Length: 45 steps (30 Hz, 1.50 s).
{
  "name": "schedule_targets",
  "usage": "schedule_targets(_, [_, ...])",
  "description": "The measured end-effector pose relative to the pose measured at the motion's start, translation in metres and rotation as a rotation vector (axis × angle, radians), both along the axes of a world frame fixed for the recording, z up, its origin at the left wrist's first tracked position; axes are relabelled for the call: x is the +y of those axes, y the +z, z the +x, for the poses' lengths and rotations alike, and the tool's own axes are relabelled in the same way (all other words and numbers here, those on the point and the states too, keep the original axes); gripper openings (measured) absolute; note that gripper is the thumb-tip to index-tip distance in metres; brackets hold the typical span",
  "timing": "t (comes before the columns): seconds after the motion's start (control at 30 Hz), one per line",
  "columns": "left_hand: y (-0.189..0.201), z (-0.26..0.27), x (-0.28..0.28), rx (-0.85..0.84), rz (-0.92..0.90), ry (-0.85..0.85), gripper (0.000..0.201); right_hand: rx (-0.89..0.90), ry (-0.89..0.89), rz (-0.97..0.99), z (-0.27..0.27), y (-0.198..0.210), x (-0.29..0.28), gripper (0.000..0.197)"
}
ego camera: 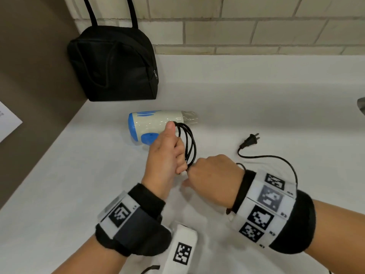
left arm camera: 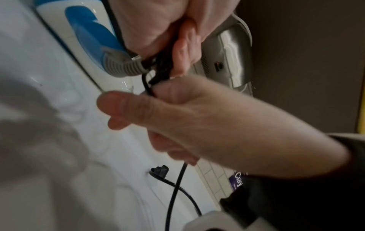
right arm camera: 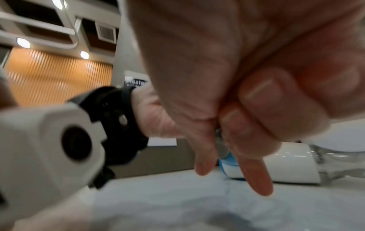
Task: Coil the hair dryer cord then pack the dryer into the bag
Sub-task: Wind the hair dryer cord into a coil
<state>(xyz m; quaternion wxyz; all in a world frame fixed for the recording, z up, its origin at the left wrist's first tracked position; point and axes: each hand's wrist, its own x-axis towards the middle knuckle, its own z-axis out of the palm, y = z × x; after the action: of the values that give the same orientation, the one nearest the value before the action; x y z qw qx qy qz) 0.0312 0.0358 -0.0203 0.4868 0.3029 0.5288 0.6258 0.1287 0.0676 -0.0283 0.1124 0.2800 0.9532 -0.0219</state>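
A white and blue hair dryer lies on its side on the white counter, nozzle to the right. My left hand grips several black cord loops just in front of the dryer, thumb up. Right beside it, my right hand pinches the cord at the bottom of the loops. The loose cord trails right and ends at the plug lying on the counter. In the left wrist view the cord hangs down from the right hand. The black bag stands upright in the back left corner.
A brick wall runs along the back and a brown panel closes the left side. A grey metal object pokes in at the right edge. A white paper hangs on the left panel.
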Motion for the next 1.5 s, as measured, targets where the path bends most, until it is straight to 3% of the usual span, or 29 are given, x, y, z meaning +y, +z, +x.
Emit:
schedule_targets(0.2, [-0.008, 0.009, -0.002, 0.374, 0.046, 0.041, 0.039, 0.082, 0.069, -0.047, 0.010, 0.026, -0.012, 0.020])
schedule_targets(0.4, [-0.015, 0.003, -0.012, 0.497, -0.007, -0.237, 0.036, 0.235, 0.015, -0.109, 0.020, 0.061, -0.005, 0.020])
schedule_targets(0.6, [-0.012, -0.010, -0.011, 0.104, -0.049, -0.431, 0.047, 0.581, -0.134, -0.299, 0.018, 0.052, 0.029, 0.032])
schedule_targets(0.7, [-0.012, -0.018, -0.010, -0.049, -0.054, -0.445, 0.045, 0.663, -0.069, -0.454, 0.015, 0.034, 0.033, 0.033])
schedule_targets(0.8, [-0.014, -0.023, -0.010, -0.150, -0.061, -0.455, 0.050, 0.726, -0.021, -0.751, 0.016, 0.017, 0.034, 0.015])
schedule_targets(0.87, [-0.014, -0.026, -0.010, -0.202, -0.078, -0.457, 0.052, 0.747, -0.115, -0.956, 0.018, 0.011, 0.033, 0.020])
schedule_targets(0.93, [-0.014, -0.028, -0.009, -0.253, -0.068, -0.470, 0.056, 0.816, -0.171, -1.060, 0.019, 0.002, 0.033, 0.026])
schedule_targets(1.07, [-0.014, -0.024, -0.010, -0.292, -0.002, -0.471, 0.053, 1.008, -0.293, -1.257, 0.017, -0.003, 0.027, 0.015])
schedule_targets(1.17, [-0.012, -0.015, -0.011, -0.159, -0.008, -0.421, 0.041, 1.000, -0.398, -1.186, 0.013, -0.007, 0.027, 0.026])
schedule_targets(1.3, [-0.015, -0.012, -0.010, 0.038, -0.109, -0.355, 0.054, 0.921, -0.368, -1.056, 0.014, -0.012, 0.026, 0.031])
schedule_targets(1.5, [-0.012, -0.013, -0.007, 0.106, -0.128, -0.348, 0.049, 0.936, -0.389, -0.962, 0.011, -0.010, 0.022, 0.021])
